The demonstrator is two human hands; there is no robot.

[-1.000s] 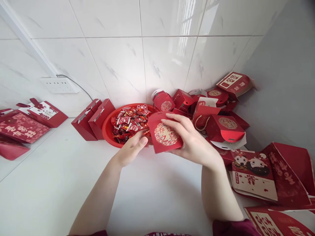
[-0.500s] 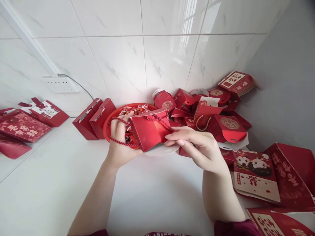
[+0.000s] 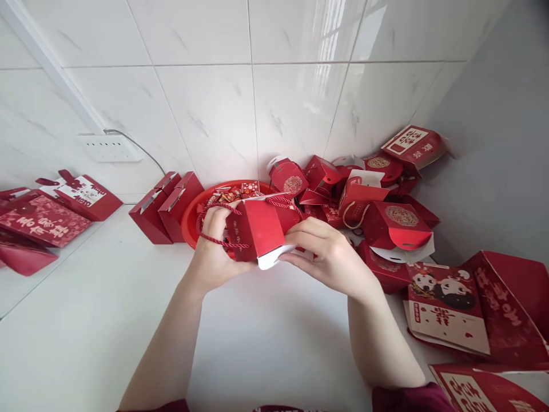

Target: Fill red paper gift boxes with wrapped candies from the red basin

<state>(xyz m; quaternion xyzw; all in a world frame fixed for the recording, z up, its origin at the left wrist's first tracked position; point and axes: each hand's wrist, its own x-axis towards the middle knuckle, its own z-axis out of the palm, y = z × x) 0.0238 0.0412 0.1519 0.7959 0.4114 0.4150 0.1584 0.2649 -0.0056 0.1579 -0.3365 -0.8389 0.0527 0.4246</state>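
Note:
A small red paper gift box (image 3: 266,226) with twisted red cord handles (image 3: 223,243) is held up over the white tabletop. My left hand (image 3: 214,249) grips its left side, with a cord loop lying across the back of the hand. On the box's right, my right hand (image 3: 319,246) is closed on the edge near a white-lined flap (image 3: 272,257). The fingertips of my left hand are partly hidden behind the box. Behind it stands an orange-red basin (image 3: 187,220) filled with small red-wrapped pieces.
Two closed red boxes (image 3: 167,209) stand left of the basin. A heap of red gift boxes (image 3: 398,223) lies at the right against the wall, with larger boxes (image 3: 506,309) nearer me. More red bags (image 3: 47,220) lie at far left, below a wall socket (image 3: 110,149).
The box has turned, so its printed side now shows at left and the white-lined flap shows below. My right hand has moved left and closed on the box's right edge.

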